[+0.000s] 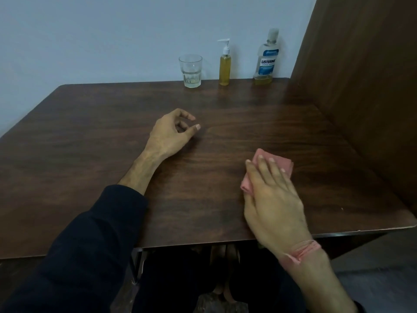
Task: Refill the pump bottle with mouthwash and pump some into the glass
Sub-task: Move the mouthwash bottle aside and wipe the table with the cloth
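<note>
Looks nearly done: pump bottle [225,68] full beside glass [190,71] holding liquid; right hand [272,195] flat on cloth [266,168]; left hand [172,132] idle, loosely curled

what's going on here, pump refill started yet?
Can't tell. The right hand presses a folded pink cloth flat on the table; the left hand rests loosely curled, holding nothing. The glass, pump bottle and capped mouthwash bottle stand untouched along the far edge.
</note>
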`<state>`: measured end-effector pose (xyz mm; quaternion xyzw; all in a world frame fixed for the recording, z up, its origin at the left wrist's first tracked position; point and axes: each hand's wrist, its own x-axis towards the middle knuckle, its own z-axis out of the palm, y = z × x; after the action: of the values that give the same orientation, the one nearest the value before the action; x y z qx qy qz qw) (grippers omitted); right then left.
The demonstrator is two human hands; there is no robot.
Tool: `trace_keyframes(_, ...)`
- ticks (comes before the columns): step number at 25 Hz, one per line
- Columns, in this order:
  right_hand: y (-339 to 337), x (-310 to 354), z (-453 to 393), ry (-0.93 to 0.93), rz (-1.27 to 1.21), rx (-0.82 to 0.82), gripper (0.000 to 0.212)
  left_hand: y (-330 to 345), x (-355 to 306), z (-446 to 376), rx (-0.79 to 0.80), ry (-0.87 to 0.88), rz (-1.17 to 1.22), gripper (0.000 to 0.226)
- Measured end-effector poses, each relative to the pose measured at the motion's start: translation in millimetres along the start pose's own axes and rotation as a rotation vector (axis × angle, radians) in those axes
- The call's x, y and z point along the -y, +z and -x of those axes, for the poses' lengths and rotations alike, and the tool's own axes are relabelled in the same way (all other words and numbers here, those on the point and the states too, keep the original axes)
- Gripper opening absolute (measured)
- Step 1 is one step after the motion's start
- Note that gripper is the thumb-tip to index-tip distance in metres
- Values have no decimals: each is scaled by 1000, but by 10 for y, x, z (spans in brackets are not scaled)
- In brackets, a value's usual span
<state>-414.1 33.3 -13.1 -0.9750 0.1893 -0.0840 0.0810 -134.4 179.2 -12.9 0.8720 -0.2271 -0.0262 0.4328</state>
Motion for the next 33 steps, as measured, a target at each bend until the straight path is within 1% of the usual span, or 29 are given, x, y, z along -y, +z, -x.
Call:
trace_keyframes(4,146,533,228,-132,-63,26,70,-7,18,-25,-9,-7,-14,23)
trace_keyframes(7,149,460,301,-179,-59,22,71,20,19,-16,-8,-13,-24,20)
trace_keyframes(9,71,231,282,-141,-23,18,70,19,20,-4,7,-1,-29,19)
trace_keyframes(12,-27,-14,233,-5,33,47,68,23,17,16,4,15,-38,21)
trace_keyframes(14,-8,72,228,46,15,24,69,33,13,17,-1,17,-49,21)
trace_keyframes(15,20,187,238,40,2,12,69,35,10,16,1,19,-56,20)
trace_keyframes(19,196,747,380,-136,-83,-5,72,33,5,6,-10,13,-59,18)
trace_keyframes(22,207,759,451,-199,-99,-6,70,30,8,7,-11,15,-66,19)
trace_keyframes(24,144,503,425,-156,-92,-32,66,30,13,10,-5,25,-65,19)
trace_keyframes(26,55,168,359,-37,-45,-61,62,35,17,20,-1,31,-69,19)
trace_keyframes(28,-11,-80,282,97,-3,-36,62,46,22,16,-4,41,-80,20)
trace_keyframes(29,-20,-126,252,141,14,-17,65,55,23,9,-5,46,-90,20)
trace_keyframes(31,5,-44,207,169,12,-5,67,61,29,-6,-6,54,-112,19)
trace_keyframes(33,78,202,199,110,-17,-14,66,68,40,-17,-9,57,-121,19)
